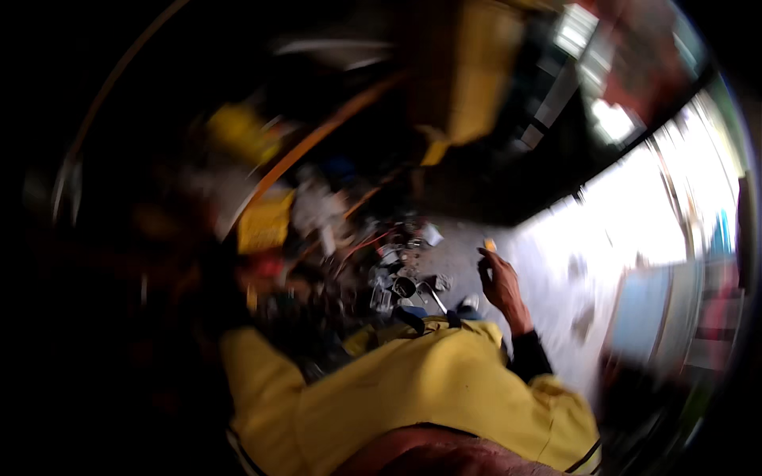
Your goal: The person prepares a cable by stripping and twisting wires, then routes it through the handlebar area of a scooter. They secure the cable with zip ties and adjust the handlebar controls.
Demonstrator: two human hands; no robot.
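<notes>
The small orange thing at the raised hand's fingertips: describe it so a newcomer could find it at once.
Start at the yellow jacket filling the lower middle, and follow its dark cuff up to the right hand raised over the grey floor. The orange piece sits at its fingertips, the only bright spot against that pale ground; blur hides what it is.

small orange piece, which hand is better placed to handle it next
Right, probably. The right hand is raised with the small orange piece at its fingertips; whether its grip is closed on it is blurred. The left hand is out of view, so nothing favours it.
</notes>
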